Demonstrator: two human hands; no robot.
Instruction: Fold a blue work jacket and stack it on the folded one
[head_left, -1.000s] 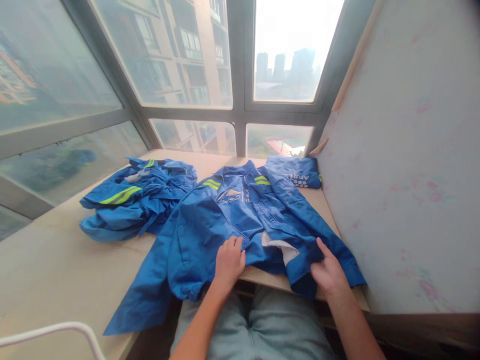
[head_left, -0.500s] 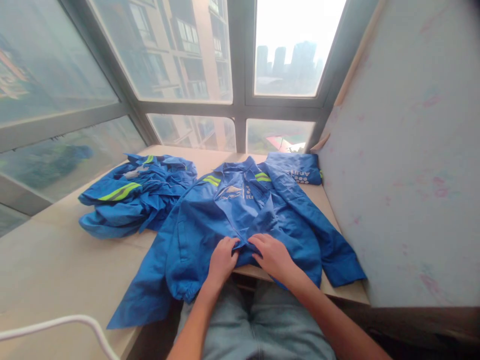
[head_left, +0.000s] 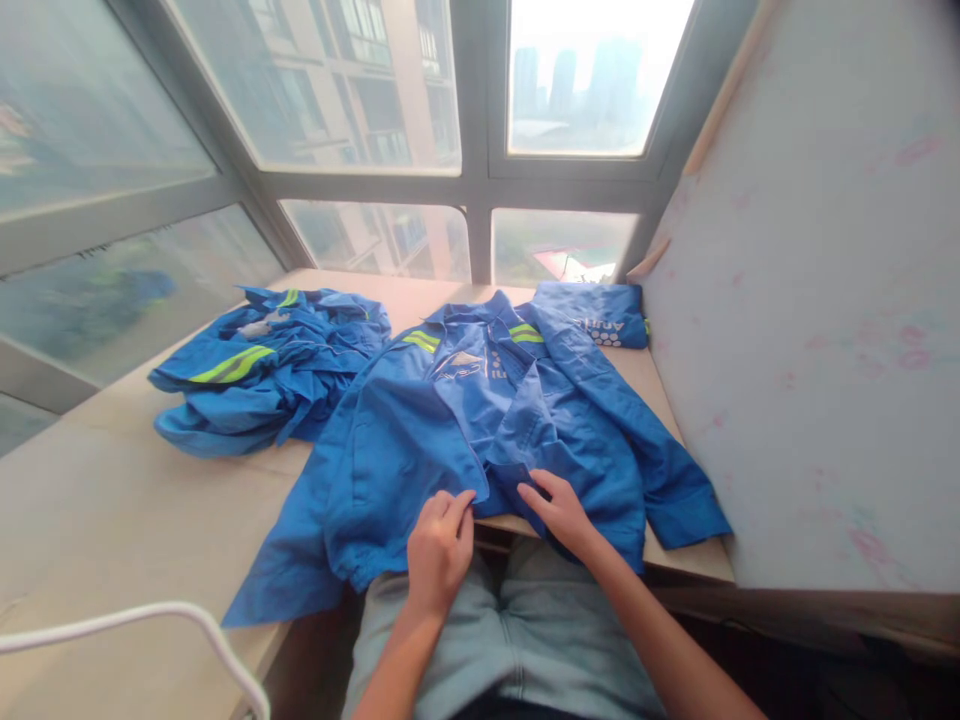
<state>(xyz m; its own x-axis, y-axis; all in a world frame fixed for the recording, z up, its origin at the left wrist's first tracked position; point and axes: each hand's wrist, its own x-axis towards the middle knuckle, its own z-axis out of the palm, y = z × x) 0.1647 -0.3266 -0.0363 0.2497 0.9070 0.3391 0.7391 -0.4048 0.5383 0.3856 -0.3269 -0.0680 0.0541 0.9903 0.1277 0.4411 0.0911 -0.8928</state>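
The blue jacket (head_left: 405, 430) lies spread on the tabletop (head_left: 97, 500), its collar toward the window (head_left: 480, 185) and its lower edge at the near side. The left hand (head_left: 441, 545) has its grip closed on the jacket's left front edge, and the right hand (head_left: 559, 508) pinches the opposite front edge. Left of the jacket sits a crumpled blue garment (head_left: 262, 375); beyond the jacket's right shoulder lies a folded blue garment (head_left: 600, 312).

Pale blue-green trousers (head_left: 502, 640), bare forearms.
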